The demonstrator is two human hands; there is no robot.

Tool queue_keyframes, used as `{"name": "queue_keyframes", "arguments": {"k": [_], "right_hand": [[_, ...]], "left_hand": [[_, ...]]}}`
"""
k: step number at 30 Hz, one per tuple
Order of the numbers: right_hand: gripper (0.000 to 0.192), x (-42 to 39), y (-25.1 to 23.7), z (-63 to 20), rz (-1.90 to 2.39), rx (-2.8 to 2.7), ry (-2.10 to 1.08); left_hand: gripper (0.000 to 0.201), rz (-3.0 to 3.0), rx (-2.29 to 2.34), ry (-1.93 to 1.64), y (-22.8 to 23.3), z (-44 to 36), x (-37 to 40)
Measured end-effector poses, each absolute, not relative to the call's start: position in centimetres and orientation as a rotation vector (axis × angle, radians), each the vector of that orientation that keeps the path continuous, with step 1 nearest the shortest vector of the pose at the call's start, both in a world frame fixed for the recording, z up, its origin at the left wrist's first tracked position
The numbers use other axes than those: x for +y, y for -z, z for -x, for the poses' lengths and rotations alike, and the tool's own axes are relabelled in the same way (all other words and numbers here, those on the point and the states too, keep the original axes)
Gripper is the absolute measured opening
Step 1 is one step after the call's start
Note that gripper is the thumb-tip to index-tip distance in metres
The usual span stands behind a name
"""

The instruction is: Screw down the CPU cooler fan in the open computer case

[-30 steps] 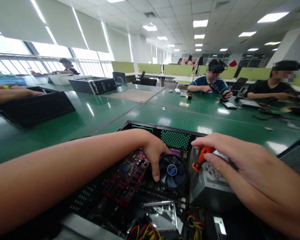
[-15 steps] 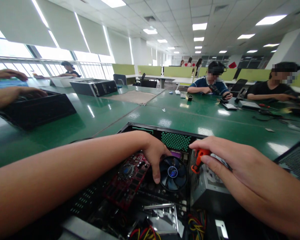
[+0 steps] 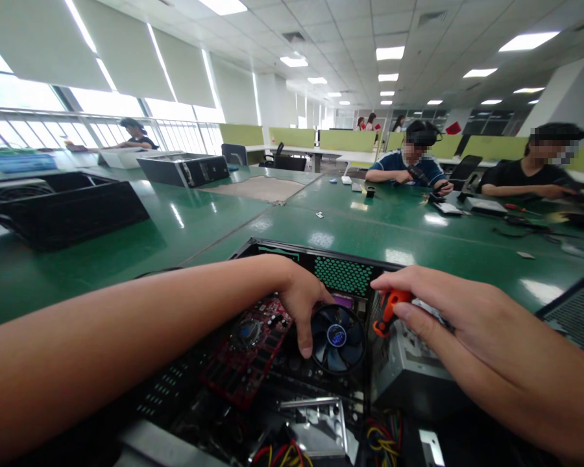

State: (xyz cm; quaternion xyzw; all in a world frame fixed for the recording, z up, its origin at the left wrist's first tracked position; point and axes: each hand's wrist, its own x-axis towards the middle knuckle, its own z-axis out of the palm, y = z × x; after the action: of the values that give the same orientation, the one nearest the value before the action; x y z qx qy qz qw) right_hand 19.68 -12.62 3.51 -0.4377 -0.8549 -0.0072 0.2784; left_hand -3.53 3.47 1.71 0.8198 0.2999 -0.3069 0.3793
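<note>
Positions were unchanged, work not visibly advanced: left hand [image 3: 304, 301] beside the fan [image 3: 339, 347] inside the near case [image 3: 343, 274], grip indeterminate; right hand [image 3: 460, 331] gripping an orange tool [image 3: 390, 310]. A co-worker's hands had left the neighbouring case [image 3: 82, 217].

Green table [image 3: 214, 224] beneath open computer case [image 3: 343, 275], two other cases [image 3: 73, 214], small white piece [image 3: 320, 215]

L hand [image 3: 299, 295] at blk fan [image 3: 337, 350] in PC case [image 3: 305, 261] on grn table [image 3: 214, 217], R hand [image 3: 462, 321] gripping orange tool [image 3: 392, 308] nr PSU [image 3: 409, 373].
</note>
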Motion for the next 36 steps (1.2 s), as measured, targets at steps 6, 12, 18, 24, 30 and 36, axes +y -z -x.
{"name": "queue_keyframes", "arguments": {"k": [6, 12, 18, 24, 30, 36], "right_hand": [[0.032, -12.6, -3.5, -19.8, 1.144, -2.314, 0.048], [0.032, -12.4, -3.6, -19.6, 1.124, -2.301, 0.032], [0.031, -12.1, -3.5, -19.7, 1.11, -2.288, 0.009], [0.02, -11.6, -3.1, -20.2, 1.129, -2.251, 0.041], [0.022, -12.3, -3.3, -20.2, 1.089, -2.279, 0.007], [0.037, -12.8, -3.1, -19.7, 1.104, -2.263, -0.005]], "left_hand": [[0.097, -2.125, 0.781, 0.806, -1.9, 3.5, 3.3], [0.099, -2.112, 0.784, 0.809, -1.9, 3.4, 3.2], [0.098, -2.113, 0.773, 0.81, -1.9, 3.2, 3.3], [0.097, -2.094, 0.79, 0.811, -1.9, 3.4, 3.2], [0.097, -2.094, 0.797, 0.806, -1.8, 3.4, 3.1], [0.097, -2.128, 0.814, 0.789, -1.8, 3.5, 3.2]]}}
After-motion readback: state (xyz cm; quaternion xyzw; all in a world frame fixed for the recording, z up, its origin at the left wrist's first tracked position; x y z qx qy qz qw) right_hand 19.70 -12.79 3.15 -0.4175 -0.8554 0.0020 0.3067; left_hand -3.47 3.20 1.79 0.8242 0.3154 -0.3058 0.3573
